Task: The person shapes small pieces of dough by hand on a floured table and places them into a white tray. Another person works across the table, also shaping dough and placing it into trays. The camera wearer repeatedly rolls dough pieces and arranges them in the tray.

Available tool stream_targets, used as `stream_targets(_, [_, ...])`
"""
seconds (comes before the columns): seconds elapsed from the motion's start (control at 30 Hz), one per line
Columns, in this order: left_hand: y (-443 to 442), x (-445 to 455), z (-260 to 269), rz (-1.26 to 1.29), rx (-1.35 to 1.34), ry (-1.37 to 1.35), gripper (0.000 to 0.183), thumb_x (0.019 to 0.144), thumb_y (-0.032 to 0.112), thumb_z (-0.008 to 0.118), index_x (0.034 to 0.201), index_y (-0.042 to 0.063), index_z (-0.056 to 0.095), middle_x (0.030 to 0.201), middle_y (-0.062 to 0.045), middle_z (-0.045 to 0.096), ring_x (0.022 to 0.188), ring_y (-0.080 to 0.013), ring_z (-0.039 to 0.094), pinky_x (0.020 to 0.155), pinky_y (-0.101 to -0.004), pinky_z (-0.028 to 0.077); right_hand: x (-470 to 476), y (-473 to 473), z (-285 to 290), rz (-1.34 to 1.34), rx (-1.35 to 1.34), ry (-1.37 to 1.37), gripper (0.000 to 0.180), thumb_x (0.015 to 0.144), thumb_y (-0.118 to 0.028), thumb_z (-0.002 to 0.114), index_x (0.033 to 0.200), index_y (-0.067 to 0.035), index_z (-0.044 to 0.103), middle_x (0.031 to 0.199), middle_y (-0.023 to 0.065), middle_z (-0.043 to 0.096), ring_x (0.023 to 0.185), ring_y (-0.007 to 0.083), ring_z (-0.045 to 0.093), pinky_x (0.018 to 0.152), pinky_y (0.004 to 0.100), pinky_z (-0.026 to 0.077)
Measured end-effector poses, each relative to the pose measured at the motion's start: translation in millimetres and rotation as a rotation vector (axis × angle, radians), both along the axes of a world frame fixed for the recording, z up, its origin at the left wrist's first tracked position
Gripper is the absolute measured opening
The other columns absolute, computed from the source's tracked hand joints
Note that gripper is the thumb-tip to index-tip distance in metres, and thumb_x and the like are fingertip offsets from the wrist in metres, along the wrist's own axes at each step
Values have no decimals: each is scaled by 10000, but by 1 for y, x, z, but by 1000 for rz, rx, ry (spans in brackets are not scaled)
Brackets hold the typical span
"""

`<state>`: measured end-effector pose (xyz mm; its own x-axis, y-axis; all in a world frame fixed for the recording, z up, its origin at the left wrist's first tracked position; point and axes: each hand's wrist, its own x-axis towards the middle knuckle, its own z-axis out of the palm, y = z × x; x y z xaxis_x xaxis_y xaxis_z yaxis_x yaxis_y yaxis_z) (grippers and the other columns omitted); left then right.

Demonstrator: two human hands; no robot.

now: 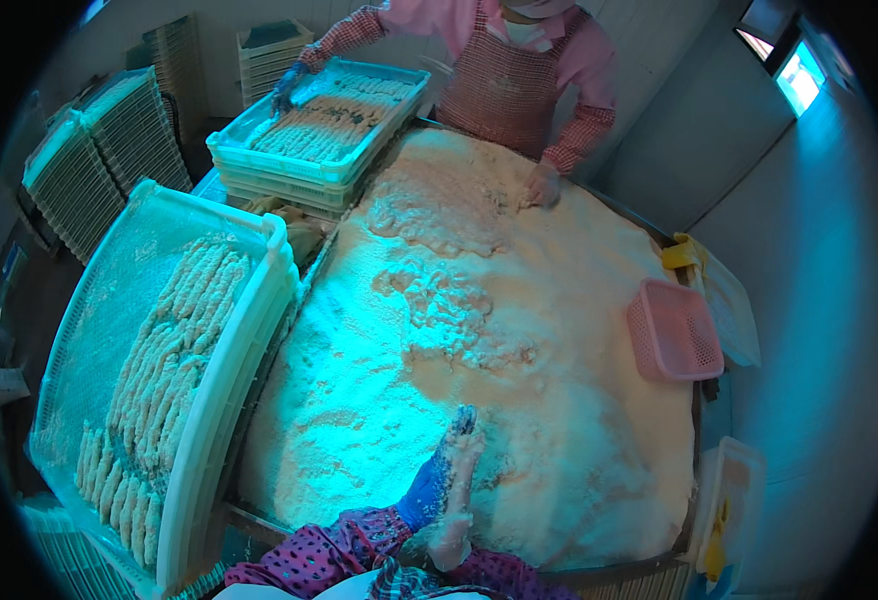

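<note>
My left hand (436,476), in a blue glove dusted with crumbs, is stretched forward over the near part of a large table heaped with pale breading crumbs (349,390). Close against its right side is my right hand (452,536), in a pale, crumb-coated glove. A whitish coated strip (466,457) runs between the hands; which hand holds it cannot be told. Farther forward, a pile of raw pale pieces (446,307) lies in the crumbs. Left of the table, a stacked plastic tray (71,345) holds rows of breaded strips (176,352).
Across the table, a co-worker in a checked apron (495,90) has one hand on crumbs and one at another filled tray (221,142). A pink basket (679,330) rests on the right edge. Tray stacks (79,187) stand at the left; a white container (731,517) is lower right.
</note>
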<state>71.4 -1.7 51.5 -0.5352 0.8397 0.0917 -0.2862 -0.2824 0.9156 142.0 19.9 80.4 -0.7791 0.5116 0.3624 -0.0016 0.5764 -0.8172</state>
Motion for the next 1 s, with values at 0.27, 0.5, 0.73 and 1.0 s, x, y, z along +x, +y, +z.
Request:
stream_targets(0.27, [-21,-13,75,17,68,296,638,975,394,348,1458,45,119,1506,-112,166,1372,-227,202,1120,-349,145,-16,6,-2,79,5,-40,741,879,-419,437,1437,-16,164,1481,209,166,1376,340,154,1117,418,102])
stream_targets(0.5, [-63,-50,35,296,-22,-1151,567,981,375,346,1428,47,227,1456,-135,291,1245,-205,403,1047,-316,329,-100,66,27,164,175,-106,689,846,-328,588,1395,-20,309,1413,234,315,1315,397,283,1088,455,206])
stream_targets(0.73, [-153,-232,124,472,-125,-91,552,961,379,432,1371,27,323,1391,-128,379,1241,-220,415,1084,-338,280,-165,201,1,67,716,-274,225,731,-80,664,946,-100,602,872,66,586,853,259,544,736,394,419])
stream_targets(1.0, [-236,-503,53,655,-613,66,504,975,294,400,1386,21,298,1285,-124,462,1029,-182,532,943,-307,412,-181,210,1,142,638,-356,216,652,-116,729,776,-98,553,754,55,554,784,237,557,679,367,448])
